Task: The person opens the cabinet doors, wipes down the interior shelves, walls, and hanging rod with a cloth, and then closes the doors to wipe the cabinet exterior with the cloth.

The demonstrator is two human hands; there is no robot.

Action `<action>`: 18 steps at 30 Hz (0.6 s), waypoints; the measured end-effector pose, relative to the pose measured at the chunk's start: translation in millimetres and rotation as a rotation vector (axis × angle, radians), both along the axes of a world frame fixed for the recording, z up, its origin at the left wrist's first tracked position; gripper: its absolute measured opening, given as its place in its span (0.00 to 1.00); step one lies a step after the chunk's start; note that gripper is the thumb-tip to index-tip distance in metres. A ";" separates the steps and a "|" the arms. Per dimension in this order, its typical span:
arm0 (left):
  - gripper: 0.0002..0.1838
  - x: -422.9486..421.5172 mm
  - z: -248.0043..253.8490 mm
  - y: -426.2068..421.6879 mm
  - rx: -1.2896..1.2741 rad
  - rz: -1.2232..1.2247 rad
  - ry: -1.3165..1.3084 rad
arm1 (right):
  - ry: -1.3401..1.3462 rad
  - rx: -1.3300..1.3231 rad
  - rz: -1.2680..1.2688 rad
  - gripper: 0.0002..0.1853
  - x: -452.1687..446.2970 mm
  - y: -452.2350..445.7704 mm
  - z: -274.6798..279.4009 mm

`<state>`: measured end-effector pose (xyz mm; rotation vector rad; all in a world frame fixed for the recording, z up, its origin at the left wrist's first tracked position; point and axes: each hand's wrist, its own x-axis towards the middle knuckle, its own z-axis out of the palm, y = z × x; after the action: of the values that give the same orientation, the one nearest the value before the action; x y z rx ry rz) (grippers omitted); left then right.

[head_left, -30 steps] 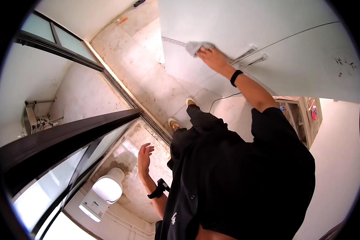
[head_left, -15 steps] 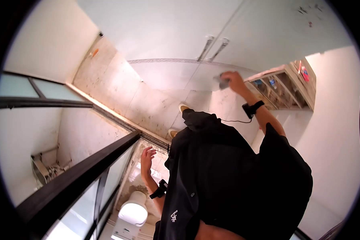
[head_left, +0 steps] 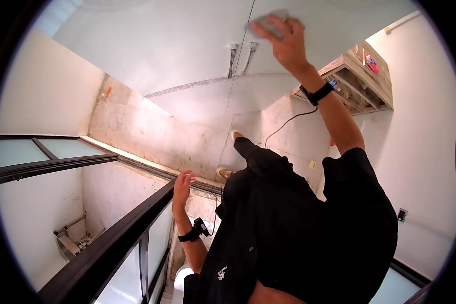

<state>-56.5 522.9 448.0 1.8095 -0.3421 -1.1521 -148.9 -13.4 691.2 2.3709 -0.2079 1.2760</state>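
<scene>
My right hand (head_left: 288, 46) is up against a pale, glossy pair of cabinet doors (head_left: 182, 40), just above and right of the handles. Its fingers hold a grey cloth (head_left: 278, 14), blurred by motion, flat on the door surface. Two metal handles (head_left: 232, 60) sit side by side at the seam between the doors. My left hand (head_left: 183, 190) hangs low by a dark door frame (head_left: 131, 238), its fingers loosely spread with nothing in them. Each wrist wears a black band, and a cable runs from the right one.
A wooden shelf unit (head_left: 362, 83) with small items stands right of the cabinet. Stained floor tiles (head_left: 152, 129) and a raised sill (head_left: 131, 157) lie below. Part of a white toilet (head_left: 183, 278) shows at the bottom. A metal rack (head_left: 76, 238) is at the left.
My right hand has moved up with the cloth, from the cabinet's lower part to above the handles. My left hand has risen slightly, and the view has shifted.
</scene>
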 end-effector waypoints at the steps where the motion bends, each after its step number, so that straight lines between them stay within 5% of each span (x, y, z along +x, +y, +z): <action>1: 0.18 -5.3 1.3 -1.8 0.001 0.005 -0.006 | 0.136 -0.026 -0.001 0.34 -6.2 1.6 -14.4; 11: 0.17 -62.7 2.6 1.3 -0.023 0.231 0.073 | 0.185 0.033 0.058 0.31 -39.6 -18.6 -59.4; 18: 0.17 -80.4 -4.7 -35.1 -0.037 0.264 0.081 | 0.567 0.172 0.106 0.25 -111.3 -60.6 -119.1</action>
<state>-136.8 487.8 443.3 1.7115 -0.0730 -1.0230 -260.2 -74.0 572.2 2.8112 -0.0146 0.5973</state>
